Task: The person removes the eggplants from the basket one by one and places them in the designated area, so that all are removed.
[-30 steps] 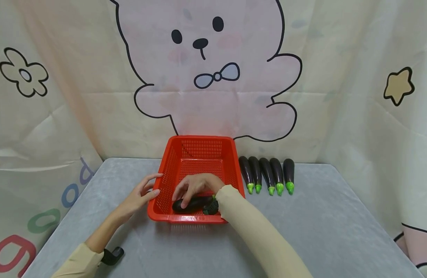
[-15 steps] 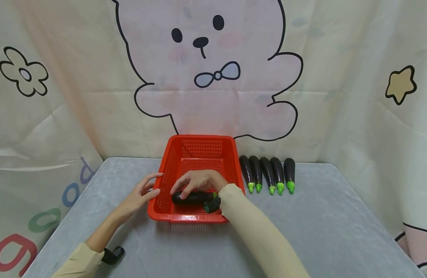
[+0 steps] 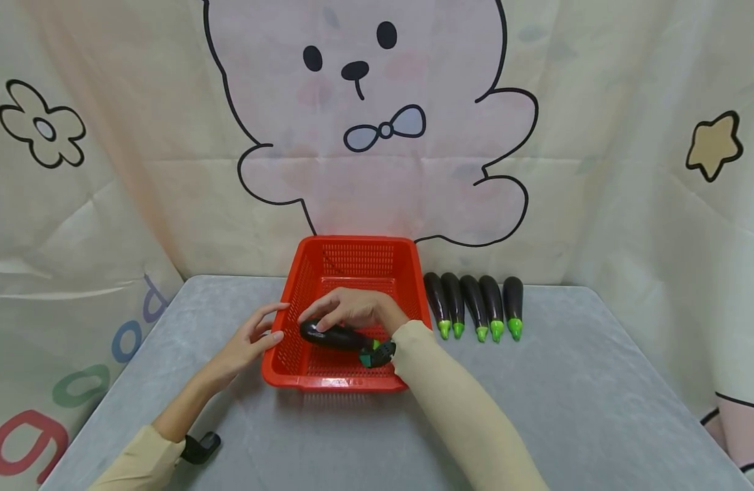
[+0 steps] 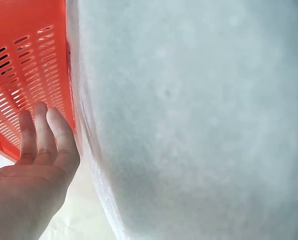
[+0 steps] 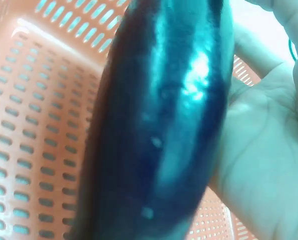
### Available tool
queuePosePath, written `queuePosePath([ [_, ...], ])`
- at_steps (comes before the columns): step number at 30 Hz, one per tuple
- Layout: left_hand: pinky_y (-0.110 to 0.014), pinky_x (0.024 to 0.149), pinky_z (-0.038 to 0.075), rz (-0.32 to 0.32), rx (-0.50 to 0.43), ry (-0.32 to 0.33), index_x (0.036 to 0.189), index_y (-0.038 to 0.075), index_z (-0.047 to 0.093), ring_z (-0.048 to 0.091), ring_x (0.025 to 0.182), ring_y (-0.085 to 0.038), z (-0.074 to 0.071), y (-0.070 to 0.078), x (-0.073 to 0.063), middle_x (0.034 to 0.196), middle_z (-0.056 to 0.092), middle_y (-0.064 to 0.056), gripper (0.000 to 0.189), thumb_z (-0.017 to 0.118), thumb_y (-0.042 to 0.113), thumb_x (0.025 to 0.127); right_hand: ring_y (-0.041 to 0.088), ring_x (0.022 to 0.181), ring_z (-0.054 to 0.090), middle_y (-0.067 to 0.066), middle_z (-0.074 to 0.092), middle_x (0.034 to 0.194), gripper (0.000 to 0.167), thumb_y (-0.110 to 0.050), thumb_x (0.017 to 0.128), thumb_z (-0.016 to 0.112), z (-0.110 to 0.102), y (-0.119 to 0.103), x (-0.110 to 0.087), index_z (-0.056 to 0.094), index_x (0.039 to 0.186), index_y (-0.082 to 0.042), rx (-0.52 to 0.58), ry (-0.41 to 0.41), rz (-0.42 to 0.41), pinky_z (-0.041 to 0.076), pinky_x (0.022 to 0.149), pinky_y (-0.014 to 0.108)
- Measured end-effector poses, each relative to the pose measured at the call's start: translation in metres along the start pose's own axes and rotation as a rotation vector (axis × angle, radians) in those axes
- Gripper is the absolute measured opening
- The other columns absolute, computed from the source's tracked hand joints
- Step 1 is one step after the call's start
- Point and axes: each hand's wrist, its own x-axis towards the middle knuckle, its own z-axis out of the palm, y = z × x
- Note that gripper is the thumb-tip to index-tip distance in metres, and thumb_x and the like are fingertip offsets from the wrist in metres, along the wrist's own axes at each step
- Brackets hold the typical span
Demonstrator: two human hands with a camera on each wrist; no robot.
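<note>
In the head view my right hand pinches a dark, glossy eggplant by its left end, inside the red basket. The green stem end points right, partly covered by the wrist camera. Close up in the right wrist view, the eggplant fills the middle, with my palm beside it. My left hand rests against the left side of the basket, fingers extended. Those fingers lie against the perforated wall in the left wrist view.
Several eggplants lie side by side right of the basket, green stems toward me. The grey-covered table carries everything. Printed curtains hang behind and at both sides.
My right hand has lifted the eggplant and moved it farther from the basket's near wall, slightly tilting it. The left hand stays at the basket's side.
</note>
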Motion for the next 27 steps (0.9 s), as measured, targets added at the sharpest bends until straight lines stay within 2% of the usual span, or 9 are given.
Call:
queuePosePath([
  [6,-0.041,0.09,0.055,0.001,0.0,-0.003,0.154,0.018,0.035,0.061,0.114,-0.039,0.0,0.0,0.0,0.139,0.049,-0.027,0.058,0.06,0.021,0.102,0.029,0.11,0.058,0.015,0.064,0.125,0.043,-0.004,0.093,0.07,-0.001,-0.005,-0.002,0.063,0.135,0.001,0.041,0.048,-0.006,0.053,0.094,0.045],
  [13,-0.04,0.088,0.056,0.006,-0.005,-0.01,0.154,0.017,0.036,0.061,0.113,-0.039,-0.002,-0.001,0.001,0.138,0.049,-0.028,0.057,0.059,0.02,0.102,0.029,0.095,0.062,0.019,0.066,0.119,0.039,-0.005,0.091,0.071,-0.001,-0.008,-0.006,0.066,0.13,-0.004,0.065,0.085,-0.015,0.057,0.079,0.038],
  [19,-0.041,0.089,0.055,-0.001,0.009,-0.004,0.154,0.018,0.035,0.06,0.115,-0.039,-0.002,-0.001,0.001,0.14,0.048,-0.028,0.058,0.06,0.021,0.102,0.033,0.097,0.065,0.019,0.067,0.119,0.042,-0.011,0.088,0.077,0.0,-0.009,-0.005,0.066,0.129,-0.01,0.046,0.149,-0.032,0.056,0.087,0.046],
  [27,-0.042,0.09,0.055,-0.009,0.008,-0.011,0.154,0.018,0.035,0.058,0.117,-0.04,-0.002,-0.001,0.0,0.141,0.047,-0.028,0.058,0.06,0.022,0.102,0.031,0.09,0.067,0.018,0.07,0.112,0.037,-0.014,0.089,0.077,-0.001,-0.013,-0.004,0.068,0.125,-0.012,-0.009,0.199,-0.072,0.058,0.081,0.043],
])
